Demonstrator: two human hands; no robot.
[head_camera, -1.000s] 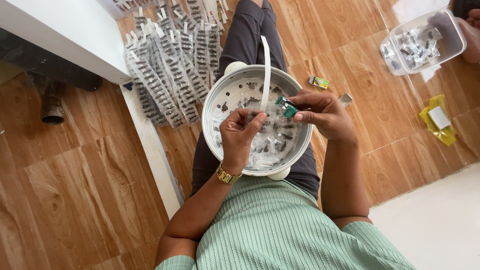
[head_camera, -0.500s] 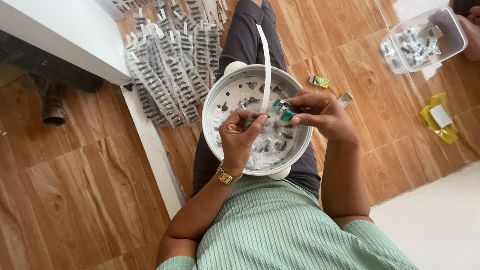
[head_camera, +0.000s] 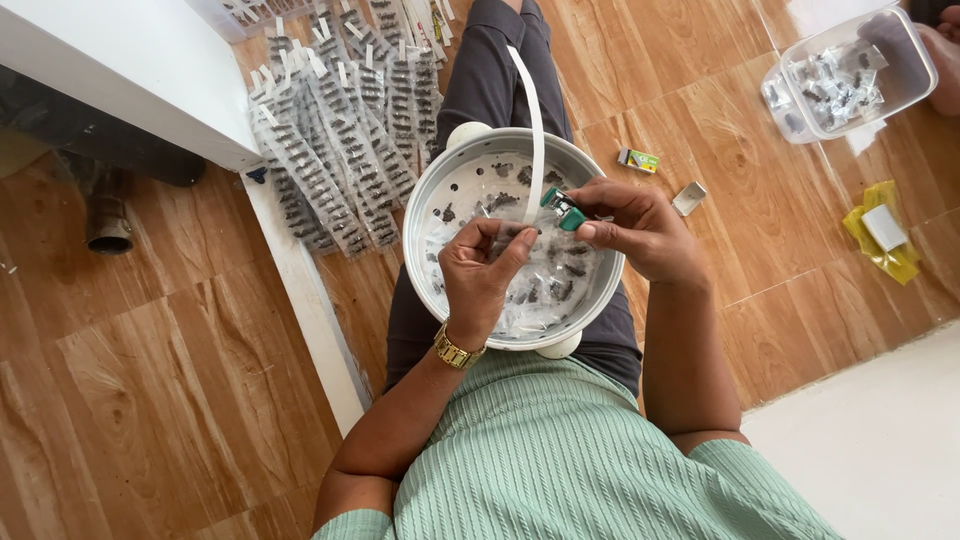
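Seated on the wooden floor (head_camera: 150, 400) with a white colander-like bowl (head_camera: 440, 205) on the lap, both hands over its middle. Right hand (head_camera: 640, 235) closed around a small green stapler (head_camera: 563, 210), pinched between thumb and fingers, a long white strip (head_camera: 535, 120) rising from it toward the bowl's far rim; left hand (head_camera: 480, 275) curled, fingertips pinching a small clear packet (head_camera: 520, 238) just beside the stapler. Rows of filled clear packets (head_camera: 340, 130) spread on the floor past the bowl's far-left rim, beside a white cabinet (head_camera: 130, 70); clear plastic tub (head_camera: 915, 75) at the floor's far-right corner.

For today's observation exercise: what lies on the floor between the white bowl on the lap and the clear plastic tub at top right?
In the head view, a small green box and a small grey box lie on the wooden floor between bowl and tub.
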